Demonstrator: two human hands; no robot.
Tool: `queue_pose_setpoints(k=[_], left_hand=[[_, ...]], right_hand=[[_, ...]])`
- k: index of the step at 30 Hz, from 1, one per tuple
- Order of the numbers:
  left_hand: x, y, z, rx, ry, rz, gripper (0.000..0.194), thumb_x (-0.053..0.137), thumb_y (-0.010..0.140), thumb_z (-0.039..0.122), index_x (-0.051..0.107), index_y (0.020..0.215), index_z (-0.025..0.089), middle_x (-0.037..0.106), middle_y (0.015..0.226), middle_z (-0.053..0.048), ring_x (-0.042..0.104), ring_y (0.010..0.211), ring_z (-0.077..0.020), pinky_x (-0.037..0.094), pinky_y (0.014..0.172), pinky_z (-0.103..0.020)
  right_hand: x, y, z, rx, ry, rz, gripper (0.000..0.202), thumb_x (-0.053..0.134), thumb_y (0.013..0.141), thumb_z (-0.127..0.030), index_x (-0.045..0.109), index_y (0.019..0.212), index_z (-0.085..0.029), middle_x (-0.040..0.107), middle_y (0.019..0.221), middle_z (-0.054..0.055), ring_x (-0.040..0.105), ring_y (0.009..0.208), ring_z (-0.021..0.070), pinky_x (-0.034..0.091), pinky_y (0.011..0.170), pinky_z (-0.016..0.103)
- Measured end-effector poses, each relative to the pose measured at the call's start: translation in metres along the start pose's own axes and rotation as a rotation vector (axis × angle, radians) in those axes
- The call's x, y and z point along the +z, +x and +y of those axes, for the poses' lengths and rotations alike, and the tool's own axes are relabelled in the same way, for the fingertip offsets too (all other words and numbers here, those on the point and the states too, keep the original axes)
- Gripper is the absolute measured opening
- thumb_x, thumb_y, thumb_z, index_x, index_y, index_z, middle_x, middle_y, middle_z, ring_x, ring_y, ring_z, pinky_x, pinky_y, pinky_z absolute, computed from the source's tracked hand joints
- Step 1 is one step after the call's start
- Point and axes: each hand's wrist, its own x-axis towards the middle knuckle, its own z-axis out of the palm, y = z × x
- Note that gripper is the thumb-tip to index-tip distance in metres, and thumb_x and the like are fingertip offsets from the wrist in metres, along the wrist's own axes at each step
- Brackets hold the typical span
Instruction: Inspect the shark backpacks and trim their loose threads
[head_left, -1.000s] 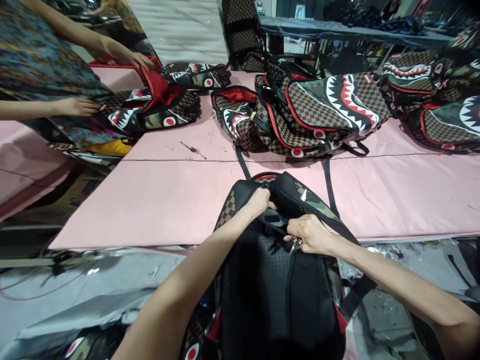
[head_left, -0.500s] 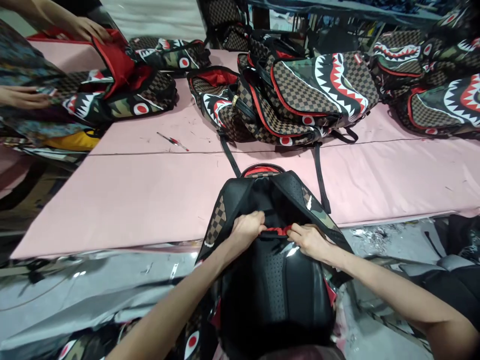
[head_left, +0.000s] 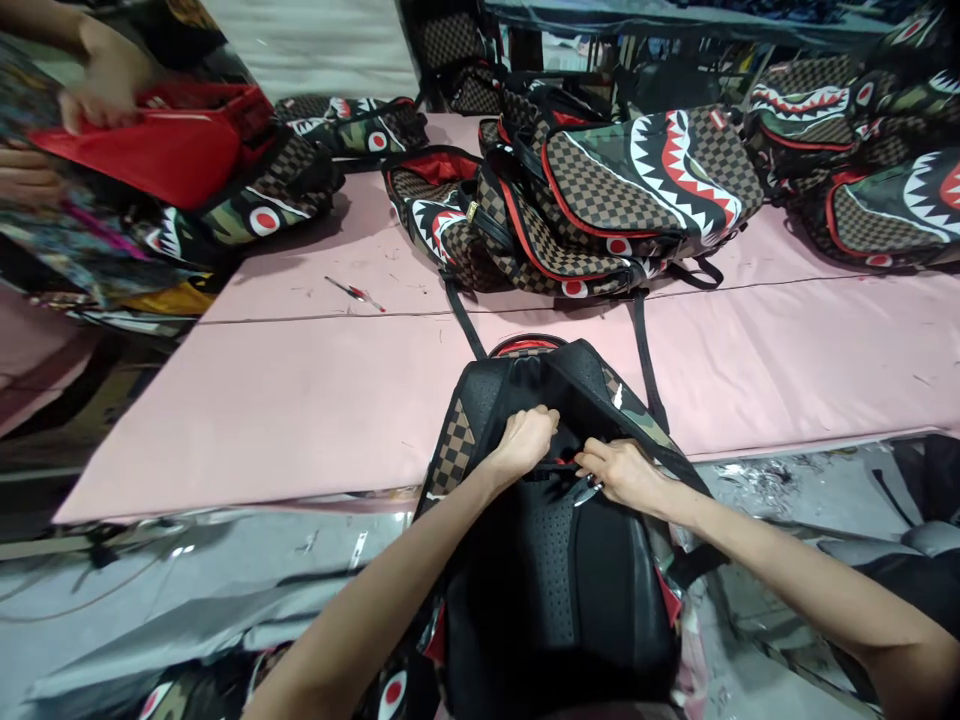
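A black padded backpack (head_left: 551,560) leans against the table edge in front of me, its back panel facing me. Its red-lined opening (head_left: 564,461) lies between the shoulder straps. My left hand (head_left: 529,440) is closed just above that opening, fingertips pinched; what they hold, if anything, is too small to tell. My right hand (head_left: 619,470) is closed at the right end of the opening, its fingertips on the edge. Small metal thread snips (head_left: 589,491) stick out below its fingers, blades pointing down-left.
Several checkered backpacks with shark mouths (head_left: 652,185) are piled on the pink table (head_left: 300,400). A thin red-and-dark pen-like tool (head_left: 355,293) lies left of them. At the far left, a co-worker's hands handle a backpack's red lining (head_left: 172,150).
My left hand has come off the opening's edge and moved up and right. The snips show more clearly under my right hand. The co-worker has pulled the red lining outward.
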Motion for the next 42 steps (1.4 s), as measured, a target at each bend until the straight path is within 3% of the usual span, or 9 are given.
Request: queue_pose_setpoints(k=[6,9,12,22,26,31,34,36,42], left_hand=[[0.009,-0.007,-0.009,-0.269,-0.290,0.054,0.014,0.042,0.084,0.016,0.055,0.079,0.014,0.068,0.079,-0.007,0.065,0.071,-0.0133,0.046,0.057,-0.020],[0.015,-0.005,-0.014,-0.324,-0.379,0.093,0.012,0.043,0.084,0.017,0.054,0.079,0.015,0.069,0.087,-0.008,0.066,0.074,-0.0121,0.047,0.057,-0.018],[0.018,-0.004,-0.018,-0.339,-0.420,0.112,0.011,0.045,0.082,0.017,0.054,0.076,0.015,0.069,0.085,-0.008,0.066,0.075,-0.0122,0.047,0.059,-0.018],[0.016,-0.004,-0.020,-0.296,-0.383,0.170,0.013,0.045,0.075,0.014,0.055,0.067,0.016,0.066,0.072,-0.007,0.063,0.073,-0.0167,0.046,0.067,-0.026],[-0.001,-0.015,-0.009,-0.216,-0.371,0.221,0.016,0.044,0.080,0.020,0.058,0.073,0.016,0.066,0.076,-0.006,0.061,0.076,-0.0172,0.045,0.075,-0.029],[-0.029,-0.040,-0.008,0.321,-0.453,0.119,0.040,0.032,0.090,0.033,0.064,0.070,0.017,0.062,0.107,-0.004,0.056,0.102,-0.0167,0.038,0.094,-0.028],[-0.029,-0.046,-0.021,0.285,-0.209,0.237,0.023,0.048,0.084,0.033,0.063,0.092,0.017,0.057,0.116,-0.007,0.053,0.107,-0.0216,0.037,0.096,-0.036],[-0.023,-0.049,-0.029,0.215,-0.017,0.296,0.027,0.057,0.080,0.027,0.056,0.103,0.016,0.059,0.108,-0.008,0.056,0.099,-0.0224,0.040,0.090,-0.038],[0.002,-0.092,-0.012,0.314,0.242,0.557,0.006,0.053,0.083,0.017,0.053,0.077,0.016,0.058,0.075,-0.003,0.054,0.068,-0.0156,0.044,0.067,-0.030]], right_hand=[[-0.026,0.029,0.031,0.194,0.224,0.135,0.050,0.060,0.080,-0.039,0.044,0.122,-0.016,0.058,0.101,0.009,0.057,0.091,0.0215,0.044,0.075,0.031],[-0.032,0.048,0.037,0.226,0.114,0.093,0.025,0.055,0.083,-0.026,0.052,0.105,-0.015,0.060,0.091,0.007,0.056,0.086,0.0203,0.042,0.074,0.030],[-0.030,0.062,0.036,0.108,-0.029,0.011,0.007,0.058,0.081,-0.019,0.058,0.086,-0.015,0.059,0.087,0.007,0.054,0.084,0.0191,0.039,0.076,0.030],[-0.022,0.079,0.028,-0.014,-0.142,-0.061,0.008,0.058,0.081,-0.020,0.063,0.078,-0.016,0.060,0.083,0.005,0.053,0.082,0.0191,0.035,0.078,0.033],[-0.021,0.075,0.029,0.047,-0.135,-0.056,0.011,0.053,0.084,-0.019,0.063,0.081,-0.015,0.060,0.085,0.006,0.053,0.082,0.0193,0.036,0.077,0.032],[-0.025,0.071,0.036,0.177,0.001,-0.098,0.012,0.053,0.083,-0.016,0.064,0.088,-0.013,0.060,0.092,0.010,0.054,0.086,0.0199,0.037,0.076,0.029],[-0.027,0.072,0.035,0.209,0.032,-0.100,0.014,0.055,0.083,-0.019,0.065,0.088,-0.012,0.061,0.093,0.012,0.055,0.087,0.0216,0.038,0.075,0.029],[-0.029,0.072,0.033,0.232,0.058,-0.091,0.016,0.055,0.082,-0.020,0.065,0.091,-0.011,0.063,0.094,0.012,0.057,0.087,0.0214,0.038,0.074,0.028],[-0.052,0.043,0.013,0.245,0.205,-0.106,0.021,0.060,0.080,-0.030,0.067,0.094,-0.016,0.068,0.085,0.004,0.062,0.078,0.0153,0.039,0.066,0.021]])
